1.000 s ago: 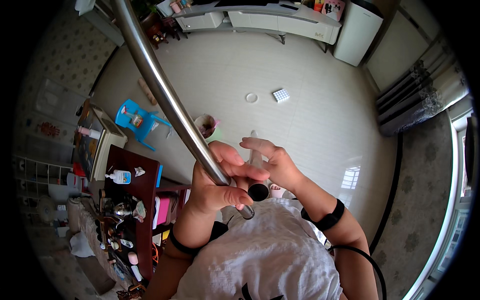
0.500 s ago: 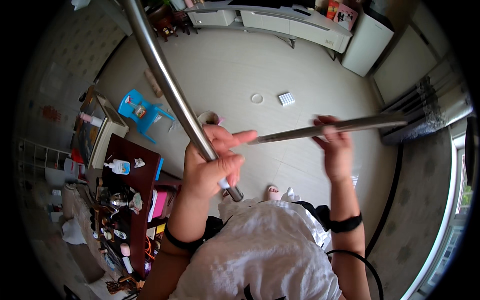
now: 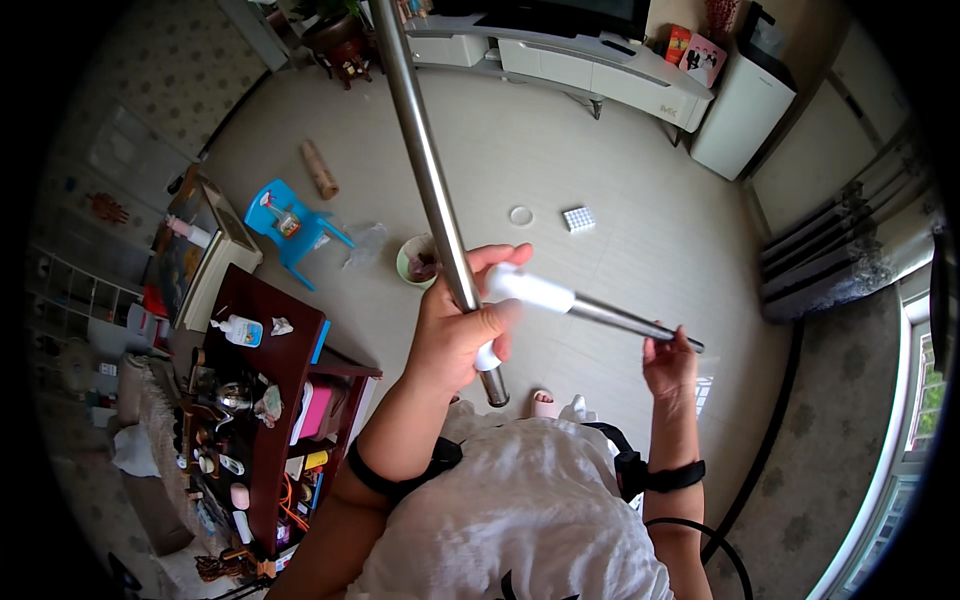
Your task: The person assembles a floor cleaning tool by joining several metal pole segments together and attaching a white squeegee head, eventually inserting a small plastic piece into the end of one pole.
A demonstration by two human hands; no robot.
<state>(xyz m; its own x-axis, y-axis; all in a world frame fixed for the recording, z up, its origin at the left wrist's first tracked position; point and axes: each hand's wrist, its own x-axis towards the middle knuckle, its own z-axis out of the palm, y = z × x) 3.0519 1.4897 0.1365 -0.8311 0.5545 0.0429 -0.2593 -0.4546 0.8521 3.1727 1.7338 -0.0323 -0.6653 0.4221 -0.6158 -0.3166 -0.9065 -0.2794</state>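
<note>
Near the centre, the left hand (image 3: 452, 340) is clamped around a long steel tube (image 3: 428, 160) slanting from half past eleven to half past five, while the right hand (image 3: 670, 370) pinches a shorter tube (image 3: 622, 317), its white fitting (image 3: 540, 292) pointing toward half past nine.

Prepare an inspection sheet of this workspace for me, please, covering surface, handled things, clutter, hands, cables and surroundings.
Surface: glossy pale tiled floor.
Handled things: long silver metal tube; shorter silver metal tube meeting blurred white tubular fitting.
Clutter: round pale-green bin, thin white ring, blue plastic chair.
Hands: left hand grips long tube; right hand holds shorter tube's far end.
Cables: curved black cable near right forearm.
Surroundings: dark-red wooden table left, long white cabinet ahead.
</note>
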